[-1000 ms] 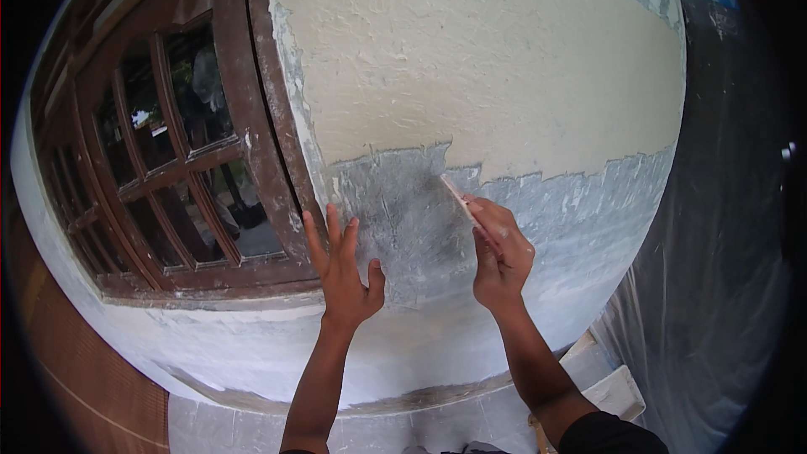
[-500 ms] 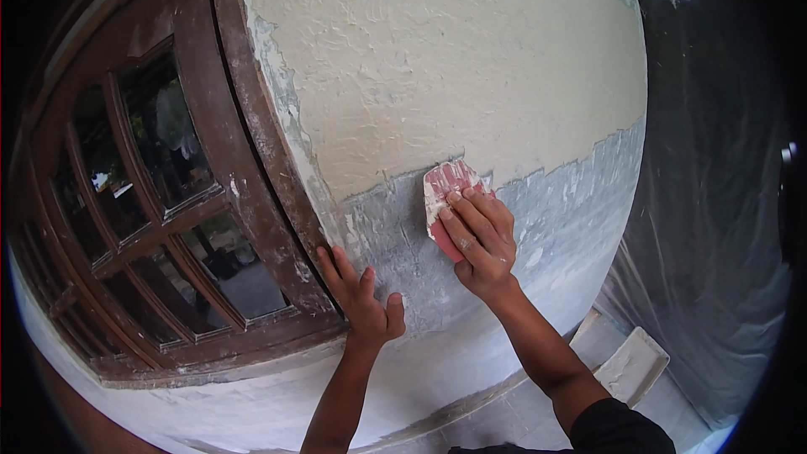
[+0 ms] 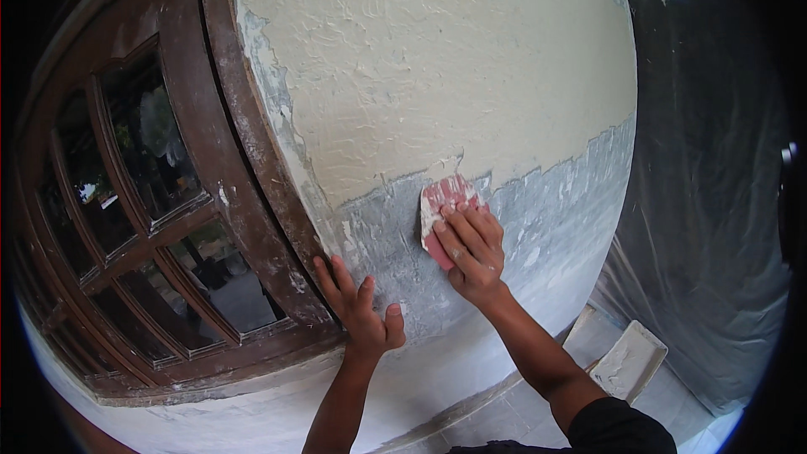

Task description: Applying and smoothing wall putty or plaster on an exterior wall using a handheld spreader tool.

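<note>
Right hand (image 3: 475, 244), centre frame, grips flat pink putty-smeared spreader (image 3: 440, 196) — slightly lower than a moment ago; work apparently at rough cream coating (image 3: 445, 76)'s bottom border. Left hand (image 3: 361, 313), lower centre, splayed, empty — beside brown wooden window frame (image 3: 294, 279).

From where I stand, the right hand (image 3: 477, 244) has its fingers laid over a pink scraper (image 3: 432, 208) smeared with pale filler, held at the grey wall (image 3: 546, 219) around the ragged lower edge of a cream coat (image 3: 445, 67). The left hand (image 3: 363, 319), fingers spread, is at the wall just beside the brown wooden window frame (image 3: 269, 168). Down to the right, a filler-coated tray (image 3: 629, 361) sits on the floor (image 3: 538, 422), near a hanging plastic sheet (image 3: 698, 202).
</note>
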`<state>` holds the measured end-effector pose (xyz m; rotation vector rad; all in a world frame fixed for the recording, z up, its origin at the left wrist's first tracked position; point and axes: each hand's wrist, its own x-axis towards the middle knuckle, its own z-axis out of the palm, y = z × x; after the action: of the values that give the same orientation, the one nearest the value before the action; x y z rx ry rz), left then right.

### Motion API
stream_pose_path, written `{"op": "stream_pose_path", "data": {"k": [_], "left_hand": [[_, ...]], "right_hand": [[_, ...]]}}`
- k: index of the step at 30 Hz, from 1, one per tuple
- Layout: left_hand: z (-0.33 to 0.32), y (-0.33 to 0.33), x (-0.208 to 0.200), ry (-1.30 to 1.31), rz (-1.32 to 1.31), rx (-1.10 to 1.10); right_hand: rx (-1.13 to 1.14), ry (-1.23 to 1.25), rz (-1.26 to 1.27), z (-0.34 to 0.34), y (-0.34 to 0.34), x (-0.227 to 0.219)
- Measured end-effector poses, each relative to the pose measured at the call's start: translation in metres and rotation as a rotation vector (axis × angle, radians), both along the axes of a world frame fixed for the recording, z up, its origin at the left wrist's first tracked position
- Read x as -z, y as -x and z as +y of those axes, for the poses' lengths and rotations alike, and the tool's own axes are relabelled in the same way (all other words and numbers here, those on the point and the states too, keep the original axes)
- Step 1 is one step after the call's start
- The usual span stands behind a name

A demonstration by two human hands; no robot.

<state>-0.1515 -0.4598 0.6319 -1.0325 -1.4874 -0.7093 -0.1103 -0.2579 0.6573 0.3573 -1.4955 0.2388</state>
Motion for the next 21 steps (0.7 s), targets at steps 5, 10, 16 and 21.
{"op": "stream_pose_path", "data": {"k": [5,10,16,21], "left_hand": [[-0.001,0.000,-0.001,0.003,-0.006,-0.025],[0.002,-0.003,-0.003,0.008,-0.022,-0.031],[0.002,-0.004,-0.002,0.001,-0.030,-0.040],[0.002,-0.005,-0.002,0.008,-0.030,-0.048]], "right_hand": [[-0.014,0.017,0.043,-0.002,-0.012,-0.004],[-0.016,0.012,0.062,0.007,0.002,-0.028],[-0.043,0.010,0.012,0.010,-0.002,0.002],[-0.035,0.007,0.060,0.012,-0.008,-0.024]]}}
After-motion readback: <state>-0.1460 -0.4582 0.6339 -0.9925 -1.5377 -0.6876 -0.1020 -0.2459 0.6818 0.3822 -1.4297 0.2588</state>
